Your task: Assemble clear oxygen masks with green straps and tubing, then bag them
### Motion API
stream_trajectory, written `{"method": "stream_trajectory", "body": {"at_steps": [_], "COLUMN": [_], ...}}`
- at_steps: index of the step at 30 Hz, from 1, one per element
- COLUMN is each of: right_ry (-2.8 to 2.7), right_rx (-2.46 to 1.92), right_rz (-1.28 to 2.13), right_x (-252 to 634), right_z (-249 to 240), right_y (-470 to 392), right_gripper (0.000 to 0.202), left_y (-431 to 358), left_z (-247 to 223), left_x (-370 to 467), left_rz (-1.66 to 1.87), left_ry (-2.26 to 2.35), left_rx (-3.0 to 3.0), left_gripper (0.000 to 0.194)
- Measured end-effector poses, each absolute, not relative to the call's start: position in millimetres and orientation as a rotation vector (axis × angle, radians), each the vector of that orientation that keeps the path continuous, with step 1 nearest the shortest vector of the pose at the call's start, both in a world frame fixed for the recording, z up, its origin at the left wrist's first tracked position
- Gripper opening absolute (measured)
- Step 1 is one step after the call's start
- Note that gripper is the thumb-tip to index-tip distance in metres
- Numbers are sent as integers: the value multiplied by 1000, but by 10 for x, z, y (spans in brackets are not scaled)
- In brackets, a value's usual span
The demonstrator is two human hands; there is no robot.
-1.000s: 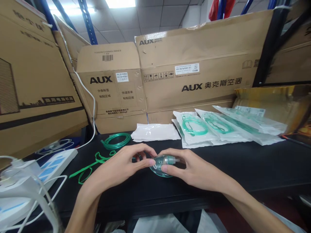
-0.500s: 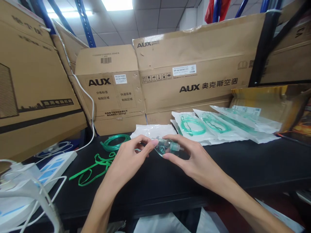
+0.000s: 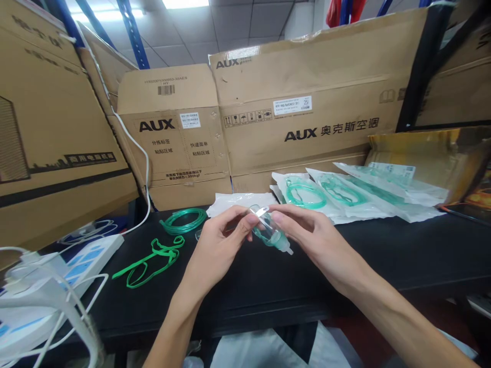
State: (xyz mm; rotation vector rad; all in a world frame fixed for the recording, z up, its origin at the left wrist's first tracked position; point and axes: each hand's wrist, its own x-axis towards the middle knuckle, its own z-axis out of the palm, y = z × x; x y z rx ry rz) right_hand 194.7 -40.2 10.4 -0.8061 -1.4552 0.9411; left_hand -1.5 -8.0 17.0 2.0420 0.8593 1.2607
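Observation:
A small see-through oxygen mask (image 3: 269,230) with a pale green tint is held above the black table, its nozzle pointing down and to the right. My left hand (image 3: 226,232) pinches its left edge between thumb and fingers. On the other side, my right hand (image 3: 307,232) grips the upper right of the mask; some of its fingers are hidden behind. A metal-looking strip (image 3: 262,211) shows at the top of the mask. To the left lie a coil of green tubing (image 3: 183,221) and a tangled green elastic strap (image 3: 155,260).
Several sealed white packs (image 3: 341,197) with green tubing lie at the back right. A flat white wrapper (image 3: 230,203) rests behind my hands. A white power strip (image 3: 92,255) with cables stands at left; cardboard boxes (image 3: 307,102) wall the back of the black table (image 3: 245,296).
The mask has been turned so its nozzle points down-right instead of right. My right hand has shifted from around the nozzle end to the mask's upper edge.

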Motion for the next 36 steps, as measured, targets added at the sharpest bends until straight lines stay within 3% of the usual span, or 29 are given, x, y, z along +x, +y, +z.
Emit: {"method": "stream_trajectory", "body": {"at_steps": [10, 26, 36], "right_ry": [-1338, -1450, -1556], "right_rx": [-769, -839, -785], "right_rz": [1147, 781, 913], "right_x": [1985, 1929, 2064], "right_z": [97, 95, 119], "right_y": [-431, -455, -421], "right_gripper": [23, 7, 3], "left_y": [-86, -102, -141], "left_z": [183, 186, 209], "left_x": [-19, 3, -18], "left_rz": [1256, 1336, 1239], "left_ry": [796, 824, 919], "left_rx": [1982, 2139, 2225], "left_gripper": [21, 17, 20]}}
